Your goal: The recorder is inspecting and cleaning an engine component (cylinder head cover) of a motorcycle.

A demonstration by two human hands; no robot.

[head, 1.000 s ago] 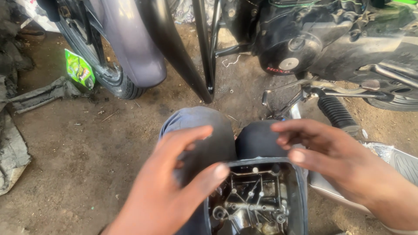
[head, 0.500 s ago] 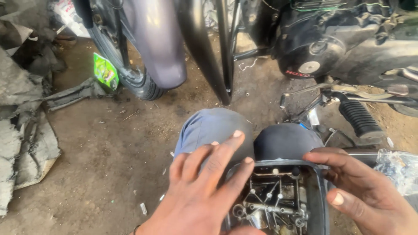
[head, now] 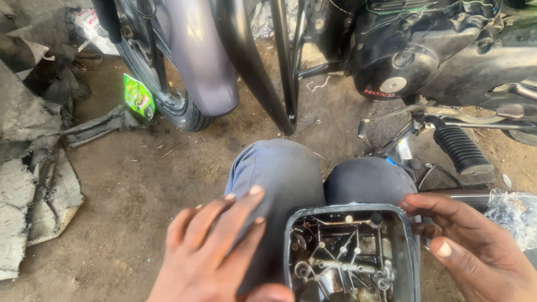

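Two hands brace the open engine cover (head: 351,254) resting against your knees (head: 313,179): your left hand (head: 215,251) lies flat beside its edge, fingers spread, while your right hand (head: 470,246) cups the opposite rim, steadying it upright.

Two hands (head: 218,251), one open metal casing (head: 351,254), one green wrapper (head: 139,96), one footpeg (head: 462,149).

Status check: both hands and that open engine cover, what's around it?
Left hand flat on the left knee, beside the engine cover. Right hand steadies the cover's right edge. Motorcycle footpeg and plastic bag close on the right.
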